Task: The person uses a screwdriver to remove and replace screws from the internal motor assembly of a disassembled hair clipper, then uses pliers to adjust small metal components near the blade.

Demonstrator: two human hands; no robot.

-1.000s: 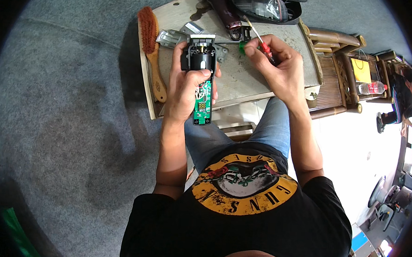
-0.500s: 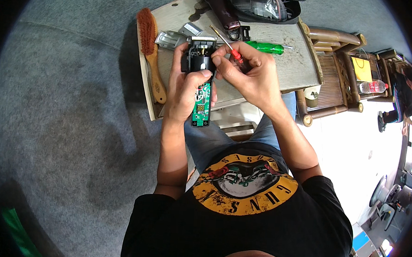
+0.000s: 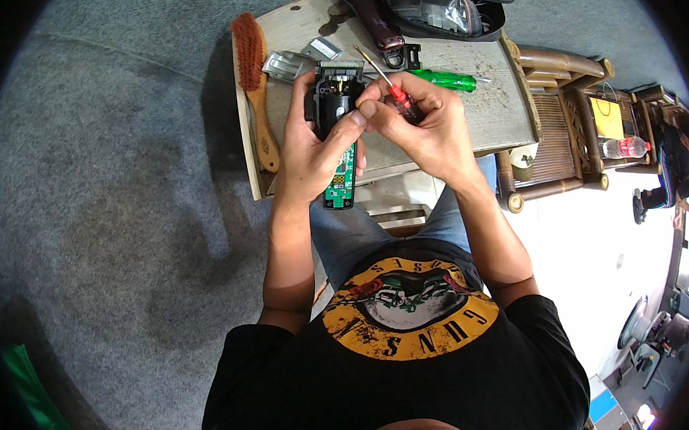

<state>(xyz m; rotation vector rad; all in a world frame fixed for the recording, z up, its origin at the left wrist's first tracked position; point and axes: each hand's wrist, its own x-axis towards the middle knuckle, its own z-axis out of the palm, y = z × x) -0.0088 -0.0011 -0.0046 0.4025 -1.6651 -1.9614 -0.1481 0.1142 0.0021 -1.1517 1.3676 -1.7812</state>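
Observation:
My left hand [image 3: 307, 157] is wrapped round an opened hair clipper [image 3: 334, 107], held upright with its toothed blade at the top. The clipper's lower half bares a green circuit board [image 3: 339, 190]. My right hand [image 3: 441, 130] keeps a screwdriver [image 3: 398, 95] with a red handle tucked in its fingers, the shaft slanting up and left, clear of the clipper. Right thumb and forefinger are pinched together at the clipper's right side, touching my left thumb tip. Whether something small sits in that pinch, I cannot make out. Behind the clipper lies a silver housing part [image 3: 285, 65].
On the small table [image 3: 486, 117] lie a wooden brush [image 3: 261, 129] along the left edge, a grey metal piece [image 3: 322, 49], a green-handled screwdriver [image 3: 445, 80] and a maroon clipper [image 3: 370, 15]. A black case [image 3: 493, 24] stands at the back. Bamboo furniture [image 3: 551, 132] is to the right.
My left thumb has slid up and right across the clipper to meet the right fingertips. The clipper has turned slightly; the screwdriver remains in the right hand.

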